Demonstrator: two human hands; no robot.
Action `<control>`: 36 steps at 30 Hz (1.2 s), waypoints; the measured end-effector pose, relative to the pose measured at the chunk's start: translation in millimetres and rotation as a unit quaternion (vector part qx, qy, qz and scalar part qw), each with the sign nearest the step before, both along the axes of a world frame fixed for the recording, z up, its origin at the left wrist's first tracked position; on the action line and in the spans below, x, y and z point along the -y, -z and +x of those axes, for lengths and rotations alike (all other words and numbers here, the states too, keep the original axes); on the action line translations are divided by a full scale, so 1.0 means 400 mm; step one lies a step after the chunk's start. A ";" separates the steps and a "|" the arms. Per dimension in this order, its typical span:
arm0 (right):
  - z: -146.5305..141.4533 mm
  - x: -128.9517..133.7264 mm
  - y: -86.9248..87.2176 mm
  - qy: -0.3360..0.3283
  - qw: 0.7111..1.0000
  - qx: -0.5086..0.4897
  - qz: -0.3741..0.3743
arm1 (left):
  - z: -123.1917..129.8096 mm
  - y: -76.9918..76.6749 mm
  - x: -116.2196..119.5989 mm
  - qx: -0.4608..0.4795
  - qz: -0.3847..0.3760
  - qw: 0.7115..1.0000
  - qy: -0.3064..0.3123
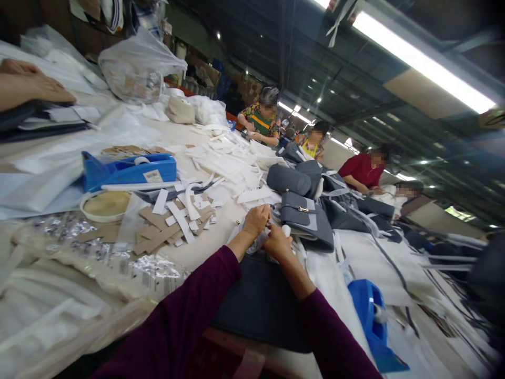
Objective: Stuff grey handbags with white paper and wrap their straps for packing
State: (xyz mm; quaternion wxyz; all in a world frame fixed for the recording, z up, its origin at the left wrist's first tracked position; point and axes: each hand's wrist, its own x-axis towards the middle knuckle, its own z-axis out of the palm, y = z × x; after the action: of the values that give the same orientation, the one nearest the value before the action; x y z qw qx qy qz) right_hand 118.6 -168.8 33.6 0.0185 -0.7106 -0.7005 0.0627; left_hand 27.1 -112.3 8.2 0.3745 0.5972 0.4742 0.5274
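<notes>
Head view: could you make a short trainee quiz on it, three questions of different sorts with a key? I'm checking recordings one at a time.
1. True or false: the left hand and right hand are close together at the far end of the dark piece.

2. Which lies just to the right of the hands?
A) plastic sack
B) clasped bag
C) round tape roll

3. Fill in: the tape dispenser beyond the card strips is ____ in colour.

Key: 1. True. 2. B. 3. Blue.
</notes>
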 end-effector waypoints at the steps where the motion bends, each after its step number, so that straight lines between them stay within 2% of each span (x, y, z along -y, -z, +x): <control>1: 0.001 0.002 -0.002 -0.002 1.000 -0.009 0.001 | -0.002 0.001 0.000 -0.002 0.005 1.000 -0.001; 5: 0.005 0.017 -0.015 -0.001 0.999 -0.046 0.024 | -0.008 0.004 -0.002 -0.012 0.011 1.000 0.001; 8: 0.003 0.053 -0.026 -0.029 0.990 -0.095 0.100 | -0.008 0.005 -0.006 -0.007 -0.006 1.000 0.007; 12: -0.004 0.153 -0.030 -0.126 0.960 -0.145 0.205 | -0.003 0.011 -0.011 -0.004 -0.045 0.998 0.046; 17: -0.001 0.279 0.001 -0.269 0.924 -0.157 0.222 | 0.003 0.013 -0.002 -0.050 -0.059 0.989 0.124; 20: 0.013 0.311 0.024 -0.307 0.914 -0.130 0.233 | 0.008 0.007 0.008 -0.099 -0.052 0.982 0.155; 30: 0.038 0.308 0.074 -0.240 0.930 -0.174 0.216 | 0.026 0.004 0.020 -0.200 -0.042 0.954 0.221; 36: 0.031 0.271 0.086 -0.188 0.937 -0.207 0.208 | 0.029 0.004 0.023 -0.173 -0.051 0.953 0.242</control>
State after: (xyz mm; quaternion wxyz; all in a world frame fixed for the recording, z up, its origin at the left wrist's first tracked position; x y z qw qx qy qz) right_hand 131.1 -277.3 -0.7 0.2986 -0.5171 -0.7996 0.0637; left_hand 38.6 -121.4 6.7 0.4327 0.7564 0.3994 0.2849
